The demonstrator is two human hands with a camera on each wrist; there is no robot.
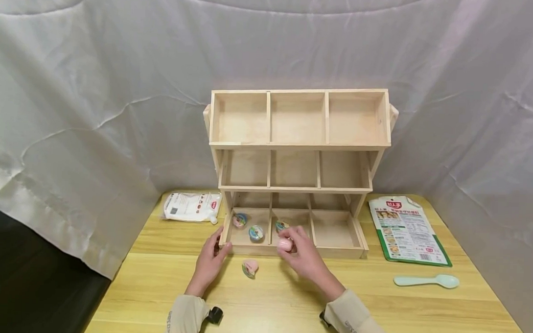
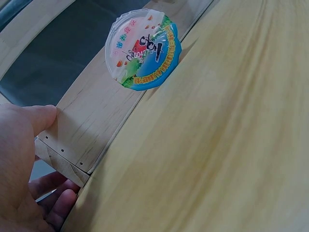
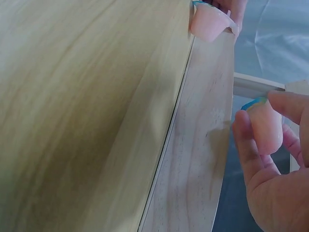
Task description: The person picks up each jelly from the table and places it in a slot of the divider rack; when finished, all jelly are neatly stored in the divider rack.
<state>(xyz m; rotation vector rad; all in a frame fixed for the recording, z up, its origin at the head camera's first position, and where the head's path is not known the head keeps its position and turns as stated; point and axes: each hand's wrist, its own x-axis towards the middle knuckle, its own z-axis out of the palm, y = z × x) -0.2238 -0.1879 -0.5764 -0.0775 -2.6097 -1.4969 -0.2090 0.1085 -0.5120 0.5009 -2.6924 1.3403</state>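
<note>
While the right hand (image 1: 303,253) holds a pink jelly cup (image 1: 285,244) at the front edge of the wooden rack (image 1: 293,147), by its bottom middle compartment, the cup reads as light, smooth-walled and a bit slick. Body probably flexes under a hard squeeze, and the film lid (image 3: 254,103) is likely the fragile bit; best hold is the side wall just under the rim, thumb opposing fingers. Right fingers: thumb and index pinch the cup near the rim, gap only as wide as the cup. Left hand (image 1: 210,263) grips the rack's front left corner, thumb on the front board, other fingers curled round the end. Loose cup (image 1: 250,268) lies on its side just in front of the rack; same handling, I'd guess. Can't tell whether the held cup touches the rack.
</note>
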